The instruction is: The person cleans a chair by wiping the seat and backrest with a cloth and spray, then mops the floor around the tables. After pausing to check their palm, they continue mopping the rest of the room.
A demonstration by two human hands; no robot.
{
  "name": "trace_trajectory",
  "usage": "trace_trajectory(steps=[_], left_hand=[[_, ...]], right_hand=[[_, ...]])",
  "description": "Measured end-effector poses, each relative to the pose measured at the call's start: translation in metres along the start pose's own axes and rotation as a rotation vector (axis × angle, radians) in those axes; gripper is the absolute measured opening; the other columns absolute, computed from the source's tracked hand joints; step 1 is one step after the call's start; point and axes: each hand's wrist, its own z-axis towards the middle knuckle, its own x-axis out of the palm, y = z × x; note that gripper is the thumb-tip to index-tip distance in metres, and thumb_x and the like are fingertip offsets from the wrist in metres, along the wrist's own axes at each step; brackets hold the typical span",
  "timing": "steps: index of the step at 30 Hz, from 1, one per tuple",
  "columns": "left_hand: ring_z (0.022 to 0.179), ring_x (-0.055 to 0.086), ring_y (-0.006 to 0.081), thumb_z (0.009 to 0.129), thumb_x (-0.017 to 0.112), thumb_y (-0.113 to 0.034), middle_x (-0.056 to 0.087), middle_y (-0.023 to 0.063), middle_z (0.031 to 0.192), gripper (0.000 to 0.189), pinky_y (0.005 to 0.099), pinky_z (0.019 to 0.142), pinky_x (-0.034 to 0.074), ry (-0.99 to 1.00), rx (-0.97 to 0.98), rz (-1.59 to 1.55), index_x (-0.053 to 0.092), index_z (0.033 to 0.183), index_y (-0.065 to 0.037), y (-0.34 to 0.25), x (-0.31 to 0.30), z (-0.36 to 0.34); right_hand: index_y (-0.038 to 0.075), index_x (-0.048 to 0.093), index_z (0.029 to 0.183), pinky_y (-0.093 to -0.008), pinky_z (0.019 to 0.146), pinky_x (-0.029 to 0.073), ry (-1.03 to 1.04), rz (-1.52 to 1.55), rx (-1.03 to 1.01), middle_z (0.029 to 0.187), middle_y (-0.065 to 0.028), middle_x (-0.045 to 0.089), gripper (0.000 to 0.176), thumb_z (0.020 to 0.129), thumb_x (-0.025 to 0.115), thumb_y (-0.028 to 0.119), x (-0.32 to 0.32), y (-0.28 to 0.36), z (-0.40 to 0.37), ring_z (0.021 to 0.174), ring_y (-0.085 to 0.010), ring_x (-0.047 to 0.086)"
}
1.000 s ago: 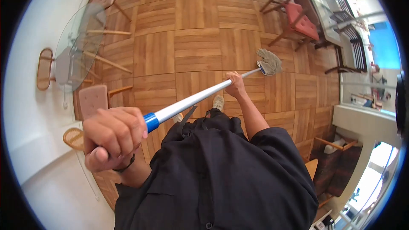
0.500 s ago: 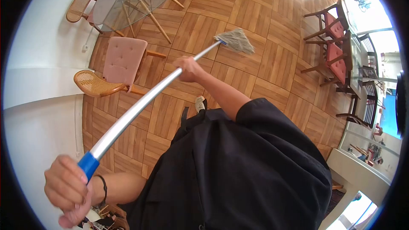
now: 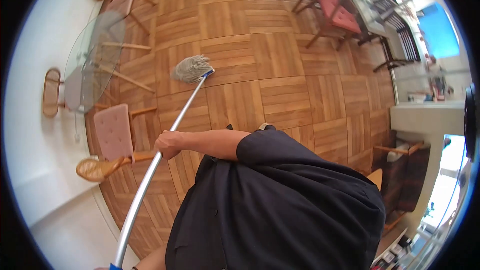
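My right hand (image 3: pixel 169 144) is closed around the silver handle of a mop (image 3: pixel 145 182), partway along the pole. The mop's grey string head (image 3: pixel 192 69) lies on the wooden floor to the upper left, joined by a blue clamp (image 3: pixel 208 73). At the bottom edge, the blue grip (image 3: pixel 115 267) of the handle just shows. Beside it is a sliver of my left hand (image 3: pixel 102 268), at the grip; most of that hand is cut off by the frame, though part of its forearm (image 3: pixel 152 260) is visible.
A pink cushioned chair (image 3: pixel 114 130) stands left of the pole. Beyond it is a round glass table (image 3: pixel 95 55) with wooden legs. Red-seated chairs (image 3: pixel 340 15) line a glass-topped table at the upper right. Parquet floor (image 3: pixel 280 60) stretches between them.
The mop head has swung left across the floor, strings now trailing left. Both hands have moved lower in view, the left mostly out of frame. My view has turned and shifted.
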Motion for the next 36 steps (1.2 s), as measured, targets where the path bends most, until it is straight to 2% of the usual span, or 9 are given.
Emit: trace_trajectory(steps=[6,8,12,14,19,27,30,34,36], left_hand=[[0.041,0.029,0.0063,0.092,0.050,-0.046,0.031,-0.0074,0.045,0.045,0.0253,0.057,0.031,-0.238,-0.162,-0.025,0.031,0.059,-0.022,0.102,0.061,-0.019],[0.039,0.036,0.0064,0.093,0.056,-0.042,0.041,-0.0079,0.042,0.049,0.0244,0.054,0.033,-0.182,-0.179,-0.112,0.036,0.053,-0.022,0.161,0.099,-0.028],[0.041,0.033,0.0087,0.094,0.052,-0.039,0.037,-0.0067,0.043,0.047,0.0282,0.056,0.031,0.305,-0.445,-0.727,0.035,0.055,-0.017,0.263,0.212,-0.063],[0.042,0.033,0.0081,0.090,0.052,-0.029,0.037,-0.0049,0.045,0.041,0.0292,0.059,0.032,0.530,-0.529,-0.765,0.035,0.055,-0.016,0.289,0.291,-0.086],[0.047,0.048,0.0207,0.080,0.058,-0.026,0.048,0.0057,0.048,0.038,0.0360,0.067,0.044,0.901,-0.680,-0.589,0.046,0.050,-0.007,0.295,0.405,-0.146],[0.044,0.047,0.0209,0.079,0.059,-0.023,0.047,0.0046,0.048,0.034,0.0371,0.062,0.042,1.110,-0.616,-0.637,0.047,0.051,-0.006,0.297,0.424,-0.100],[0.038,0.042,0.0183,0.078,0.059,-0.022,0.043,0.0019,0.044,0.037,0.0351,0.051,0.039,1.035,-0.531,-0.685,0.041,0.048,-0.009,0.304,0.375,-0.054],[0.030,0.033,0.0095,0.077,0.057,-0.011,0.037,-0.0044,0.039,0.040,0.0229,0.037,0.023,0.931,-0.501,-0.695,0.031,0.046,-0.014,0.299,0.261,0.030],[0.033,0.036,0.0047,0.084,0.062,-0.024,0.040,-0.0076,0.040,0.046,0.0219,0.042,0.025,0.889,-0.385,-0.607,0.036,0.047,-0.019,0.291,0.187,0.073]], right_hand=[[0.012,0.073,0.085,-0.0465,0.072,0.055,0.028,-0.116,0.355,0.084,-0.0150,0.071,0.020,0.075,0.059,0.022,-0.069,-0.101,-0.144,0.085,-0.0368,0.069],[0.013,0.074,0.087,-0.0463,0.071,0.055,-0.144,-0.059,0.462,0.084,-0.0157,0.071,0.021,0.074,0.059,0.021,-0.068,-0.153,-0.209,0.084,-0.0369,0.069],[0.014,0.072,0.087,-0.0454,0.078,0.055,-0.349,-0.056,0.793,0.088,-0.0137,0.070,0.017,0.072,0.065,0.019,-0.060,-0.249,-0.375,0.092,-0.0348,0.067],[0.011,0.066,0.081,-0.0448,0.081,0.053,-0.708,-0.200,0.803,0.090,-0.0125,0.068,0.014,0.070,0.071,0.019,-0.061,-0.257,-0.468,0.094,-0.0350,0.064],[0.013,0.056,0.095,-0.0520,0.081,0.049,-0.742,-0.173,1.369,0.104,-0.0102,0.059,0.028,0.078,0.074,0.026,-0.024,-0.265,-0.625,0.107,-0.0332,0.058],[0.012,0.055,0.089,-0.0477,0.075,0.052,-1.040,-0.200,1.344,0.096,-0.0105,0.061,0.027,0.079,0.073,0.030,-0.034,-0.258,-0.604,0.096,-0.0330,0.062],[0.011,0.056,0.076,-0.0440,0.071,0.053,-1.085,-0.271,1.193,0.082,-0.0110,0.063,0.022,0.077,0.073,0.026,-0.066,-0.237,-0.538,0.085,-0.0327,0.064],[0.013,0.060,0.065,-0.0425,0.066,0.051,-1.170,-0.181,0.694,0.068,-0.0096,0.063,0.014,0.073,0.069,0.018,-0.071,-0.221,-0.409,0.072,-0.0339,0.064],[0.013,0.064,0.070,-0.0446,0.066,0.051,-1.126,-0.095,0.628,0.070,-0.0101,0.064,0.006,0.072,0.068,0.017,-0.069,-0.188,-0.337,0.072,-0.0333,0.065]])
